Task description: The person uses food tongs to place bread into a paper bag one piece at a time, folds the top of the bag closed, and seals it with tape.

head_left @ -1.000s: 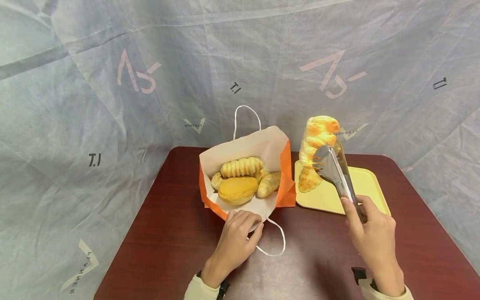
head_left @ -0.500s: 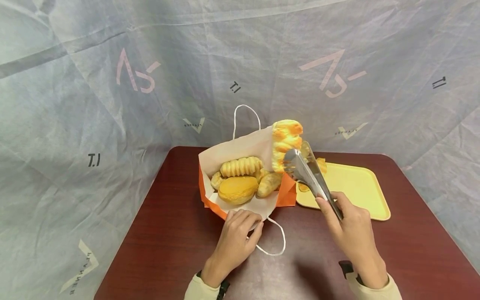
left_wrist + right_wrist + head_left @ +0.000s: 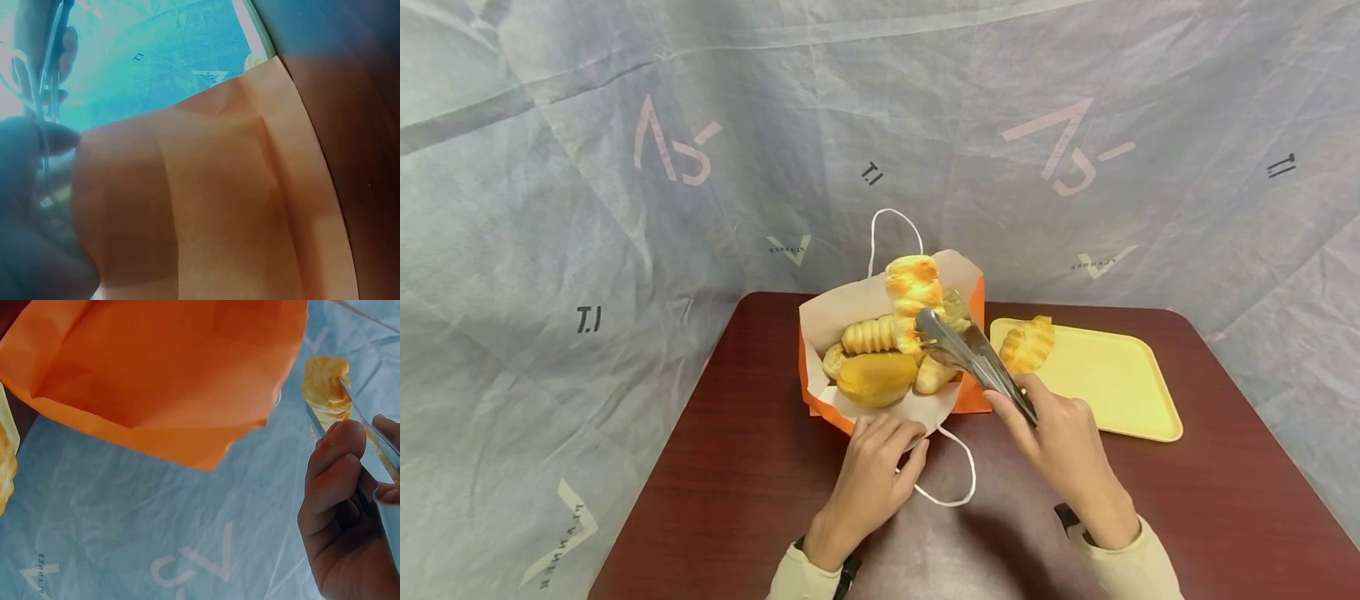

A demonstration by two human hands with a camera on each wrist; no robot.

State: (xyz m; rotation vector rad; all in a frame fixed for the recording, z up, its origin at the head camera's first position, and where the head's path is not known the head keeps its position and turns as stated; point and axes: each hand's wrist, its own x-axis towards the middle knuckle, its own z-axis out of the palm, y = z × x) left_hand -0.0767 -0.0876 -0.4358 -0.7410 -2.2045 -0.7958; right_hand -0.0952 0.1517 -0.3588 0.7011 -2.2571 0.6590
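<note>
My right hand (image 3: 1067,454) grips metal tongs (image 3: 981,360), whose tips pinch a golden, ridged bread roll (image 3: 913,287). The roll stands upright over the mouth of an orange paper bag (image 3: 975,392) with a white inside. At the bag's near rim, my left hand (image 3: 874,467) pinches the paper between thumb and fingers; the left wrist view shows the bag's orange front (image 3: 212,200) beside it. Inside lie a smooth oval bun (image 3: 874,381), a ridged roll (image 3: 865,336) partly behind the held one, and other breads. From the right wrist, the held roll (image 3: 328,384) shows between the tong arms.
A yellow tray (image 3: 1123,387) lies right of the bag, with a braided pastry (image 3: 1028,343) at its left end. White cord handles stick out from the bag, the near one (image 3: 970,475) looping onto the dark red table (image 3: 715,467). Grey sheeting (image 3: 775,167) hangs behind.
My right hand has carried the tongs and bread roll left, from above the tray to over the bag's opening. The braided pastry on the tray has come into full view. My left hand stays put.
</note>
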